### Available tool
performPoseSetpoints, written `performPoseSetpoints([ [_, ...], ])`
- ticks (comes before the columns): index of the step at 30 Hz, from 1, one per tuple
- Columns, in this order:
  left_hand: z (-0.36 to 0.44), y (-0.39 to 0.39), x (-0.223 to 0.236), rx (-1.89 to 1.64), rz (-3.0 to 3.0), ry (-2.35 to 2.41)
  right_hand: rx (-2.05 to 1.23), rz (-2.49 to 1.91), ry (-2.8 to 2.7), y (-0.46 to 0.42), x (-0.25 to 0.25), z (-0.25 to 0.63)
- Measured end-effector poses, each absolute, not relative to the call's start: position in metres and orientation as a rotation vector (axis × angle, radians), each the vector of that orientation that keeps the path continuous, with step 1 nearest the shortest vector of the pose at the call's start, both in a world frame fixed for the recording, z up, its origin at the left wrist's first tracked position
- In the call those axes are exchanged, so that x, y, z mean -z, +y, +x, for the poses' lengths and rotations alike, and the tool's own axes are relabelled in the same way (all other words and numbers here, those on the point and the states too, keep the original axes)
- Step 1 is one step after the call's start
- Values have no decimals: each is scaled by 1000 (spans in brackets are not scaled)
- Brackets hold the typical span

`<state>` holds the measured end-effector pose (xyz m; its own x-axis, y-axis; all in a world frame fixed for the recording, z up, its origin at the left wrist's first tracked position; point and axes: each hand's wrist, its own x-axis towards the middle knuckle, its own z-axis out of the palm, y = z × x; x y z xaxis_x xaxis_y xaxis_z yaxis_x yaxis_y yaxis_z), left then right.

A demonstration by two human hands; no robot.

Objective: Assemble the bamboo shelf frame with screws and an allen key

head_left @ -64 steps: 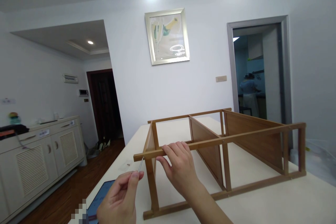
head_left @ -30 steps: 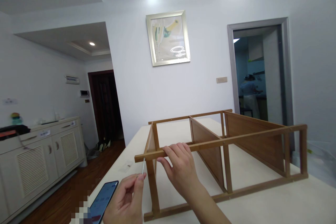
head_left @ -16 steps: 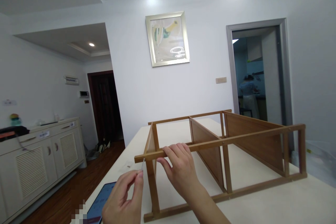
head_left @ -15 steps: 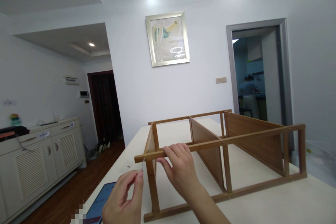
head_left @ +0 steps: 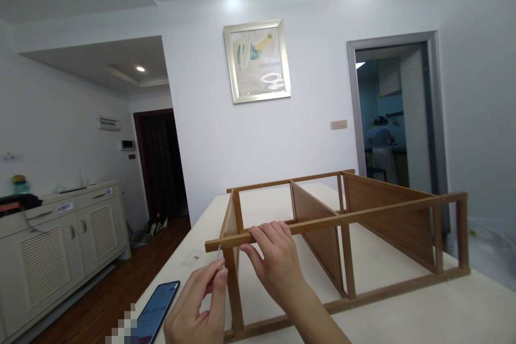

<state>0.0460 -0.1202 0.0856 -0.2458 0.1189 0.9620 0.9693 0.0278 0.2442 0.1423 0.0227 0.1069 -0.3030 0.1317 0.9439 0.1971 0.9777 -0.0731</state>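
Note:
A brown wooden shelf rack [head_left: 318, 226] lies on its side on the pale table. My left hand [head_left: 197, 303] pinches a thin metal hex key [head_left: 219, 252] between thumb and fingertips. The key's upper end meets the rack's upper rail near its left end; the exact fit at the tip is too small to make out. Around that same rail, a little to the right, my right hand [head_left: 278, 258] is closed, fingers over the top and thumb on the near side.
A phone [head_left: 157, 309] lies on the table [head_left: 427, 317] left of my left hand. Beyond it is a small clear bag [head_left: 192, 258] with small parts. A white cabinet [head_left: 60, 242] stands at left. Another person [head_left: 381, 142] is visible through the doorway at right.
My left hand has shifted slightly right and turned a little with the hex key, uncovering more of the phone. My right hand keeps its hold on the rail.

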Motion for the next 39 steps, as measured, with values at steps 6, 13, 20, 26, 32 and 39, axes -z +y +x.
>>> performPoseSetpoints([
  [6, 49, -117, -89, 1552, -1087, -1601, 69, -242, -1885, 23, -107, 142],
  [13, 60, -116, -97, 1905, -991, -1636, 79, -240, -1880, 22, -108, 143],
  [20, 56, -110, -86, 2196, -847, -1618, 101, -251, -1881, 23, -107, 142],
  [26, 69, -107, -76, 2154, -620, -1664, 42, -244, -1901, 22, -107, 143],
  [32, 67, -117, -78, 1665, -697, -1617, 24, -244, -1898, 22, -108, 144],
  [39, 32, -126, -70, 1731, -959, -1680, 72, -240, -1886, 22, -107, 143],
])
